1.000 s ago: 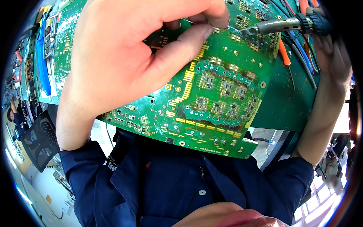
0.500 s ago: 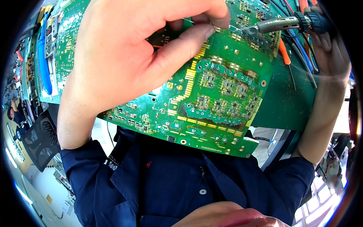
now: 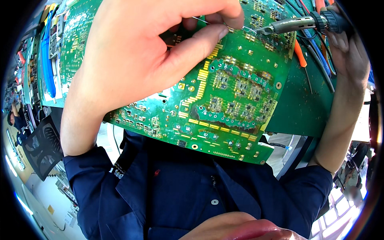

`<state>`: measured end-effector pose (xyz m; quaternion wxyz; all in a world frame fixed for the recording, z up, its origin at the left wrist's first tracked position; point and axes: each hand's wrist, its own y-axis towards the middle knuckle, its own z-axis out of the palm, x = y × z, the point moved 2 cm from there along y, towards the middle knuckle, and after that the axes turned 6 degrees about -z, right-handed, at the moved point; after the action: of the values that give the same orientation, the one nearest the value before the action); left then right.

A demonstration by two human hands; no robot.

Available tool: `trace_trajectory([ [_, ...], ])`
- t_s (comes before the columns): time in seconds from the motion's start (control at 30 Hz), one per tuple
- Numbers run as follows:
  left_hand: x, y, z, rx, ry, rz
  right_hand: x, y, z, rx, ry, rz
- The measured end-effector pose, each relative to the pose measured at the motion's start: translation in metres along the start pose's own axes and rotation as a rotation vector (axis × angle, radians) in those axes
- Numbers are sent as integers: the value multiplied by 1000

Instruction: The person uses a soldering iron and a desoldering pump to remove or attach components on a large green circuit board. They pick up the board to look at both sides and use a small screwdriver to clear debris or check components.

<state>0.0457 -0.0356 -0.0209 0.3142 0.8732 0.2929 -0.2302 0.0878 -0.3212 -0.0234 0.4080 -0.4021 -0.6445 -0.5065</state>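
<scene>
A large green circuit board [image 3: 236,56], with gold pads and small components, lies tilted across the bench in front of me. Over its left part is my left hand [image 3: 136,52], thumb and index finger pinched on a thin silvery solder wire [image 3: 249,29]. My right hand [image 3: 347,56] grips a soldering iron [image 3: 294,25] by its dark handle, partly lost in the shadowed rim. The iron's tip points left and meets the wire's end near the board's upper part; whether it touches a pad I cannot tell. Brownish residue surrounds several component groups.
On the green bench mat [image 3: 304,108] at the right lie an orange-handled screwdriver [image 3: 299,54] and several other tools and cables. A blue-handled tool [image 3: 47,60] lies at the far left. The board's near edge overhangs the bench towards me. A black mesh chair [image 3: 42,148] stands lower left.
The board's near edge has shifted slightly away from me. Both hands keep their grips, and the iron's tip has moved only a little.
</scene>
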Motion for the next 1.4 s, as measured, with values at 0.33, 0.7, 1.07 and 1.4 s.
trace_trajectory([
  [0.33,-8,2,-1,-20,-8,-25,0,1,1,6,-20,15],
  [0.7,-7,4,-1,-20,-23,16,-1,2,1,14,-45,27],
  [1.07,-4,3,-1,-7,-48,-49,3,0,-2,22,-69,31],
  [1.4,-2,4,-3,-17,-8,36,5,1,-1,32,-92,35],
])
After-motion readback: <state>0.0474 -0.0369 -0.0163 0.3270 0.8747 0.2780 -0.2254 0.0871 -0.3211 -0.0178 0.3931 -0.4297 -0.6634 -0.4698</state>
